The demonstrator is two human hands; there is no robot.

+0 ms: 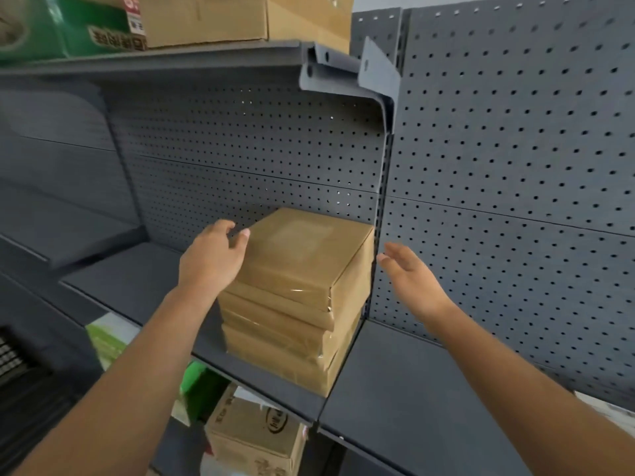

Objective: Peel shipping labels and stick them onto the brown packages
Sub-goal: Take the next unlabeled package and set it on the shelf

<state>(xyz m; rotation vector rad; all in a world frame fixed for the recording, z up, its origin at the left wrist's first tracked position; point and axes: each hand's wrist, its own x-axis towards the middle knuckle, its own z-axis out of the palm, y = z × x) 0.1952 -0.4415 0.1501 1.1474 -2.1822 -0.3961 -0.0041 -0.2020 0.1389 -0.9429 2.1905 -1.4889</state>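
A stack of three brown packages (pixel 302 297), wrapped in clear tape, stands on a dark grey metal shelf (pixel 144 286) against its right upright. My left hand (pixel 213 255) rests against the left side of the top package (pixel 302 249), fingers curled at its upper left corner. My right hand (pixel 412 280) hovers flat and open to the right of the stack, just past the shelf upright, touching nothing. No shipping labels are in view.
A grey pegboard back panel (pixel 515 166) runs behind both shelf bays. An upper shelf (pixel 171 60) carries a cardboard box (pixel 240 18) and a green box (pixel 51 25). Below are more cardboard boxes (pixel 254 438) and green packaging (pixel 202 383). The lower right shelf (pixel 429 407) is bare.
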